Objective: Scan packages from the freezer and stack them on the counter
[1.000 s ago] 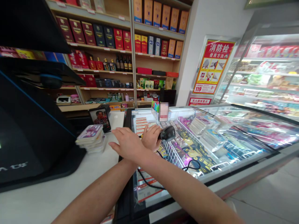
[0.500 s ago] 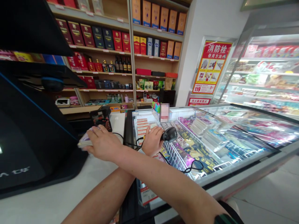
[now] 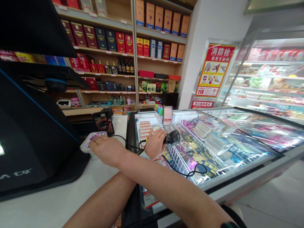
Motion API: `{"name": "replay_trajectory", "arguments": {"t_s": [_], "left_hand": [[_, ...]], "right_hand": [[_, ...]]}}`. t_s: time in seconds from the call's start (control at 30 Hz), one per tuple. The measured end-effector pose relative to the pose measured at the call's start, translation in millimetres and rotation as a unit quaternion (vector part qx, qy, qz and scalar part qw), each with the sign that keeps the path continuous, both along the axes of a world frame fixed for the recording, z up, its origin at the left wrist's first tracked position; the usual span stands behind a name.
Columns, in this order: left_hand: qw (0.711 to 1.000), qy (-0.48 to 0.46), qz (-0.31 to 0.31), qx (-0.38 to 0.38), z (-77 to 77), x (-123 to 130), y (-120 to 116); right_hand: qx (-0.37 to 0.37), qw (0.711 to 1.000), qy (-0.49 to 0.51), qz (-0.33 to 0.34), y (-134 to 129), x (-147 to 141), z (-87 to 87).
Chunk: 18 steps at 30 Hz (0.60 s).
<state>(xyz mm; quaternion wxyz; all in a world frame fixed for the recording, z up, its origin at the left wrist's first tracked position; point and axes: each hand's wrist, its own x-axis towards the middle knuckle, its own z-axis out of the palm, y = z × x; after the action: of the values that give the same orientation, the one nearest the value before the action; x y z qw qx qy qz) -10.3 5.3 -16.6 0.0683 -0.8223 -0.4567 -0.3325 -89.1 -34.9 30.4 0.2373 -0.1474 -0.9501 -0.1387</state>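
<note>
So the big black terminal [image 3: 30,139] hogs the left side of the desk [image 3: 54,202], with a phone-like screen [image 3: 104,123] at its right. A small stack of flat packs [image 3: 90,141] sits on the desk by the terminal's base. The right hand [image 3: 108,150] reaches across to it, its forearm lying over the left one, fingers on the top pack. Can't tell whether that grip is clamped or just resting. The left hand [image 3: 154,146] has its grip closed around a black scanner [image 3: 173,137] above the freezer [image 3: 247,175], and a loopy black cord [image 3: 199,171] trails nearby.

Most of the scanner's handle is hidden by fingers, the right hand blocks part of the stack, and the far-right cooler [image 3: 273,79] is washed out by glare. There's a pixelated patch too.

Inside the freezer, a white wire basket [image 3: 175,158] borders dark and purple packets, with clear-wrapped stacks [image 3: 206,128] farther right. Boxes and bottles fill the far shelves [image 3: 104,50].
</note>
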Motion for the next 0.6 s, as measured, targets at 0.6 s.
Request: {"name": "replay_trajectory", "arguments": {"t_s": [0.6], "left_hand": [[1.000,0.005,-0.003,-0.001,3.1,0.2,-2.4]], "right_hand": [[-0.016,0.988,0.149,-0.045,-22.1,66.2,-9.1]]}}
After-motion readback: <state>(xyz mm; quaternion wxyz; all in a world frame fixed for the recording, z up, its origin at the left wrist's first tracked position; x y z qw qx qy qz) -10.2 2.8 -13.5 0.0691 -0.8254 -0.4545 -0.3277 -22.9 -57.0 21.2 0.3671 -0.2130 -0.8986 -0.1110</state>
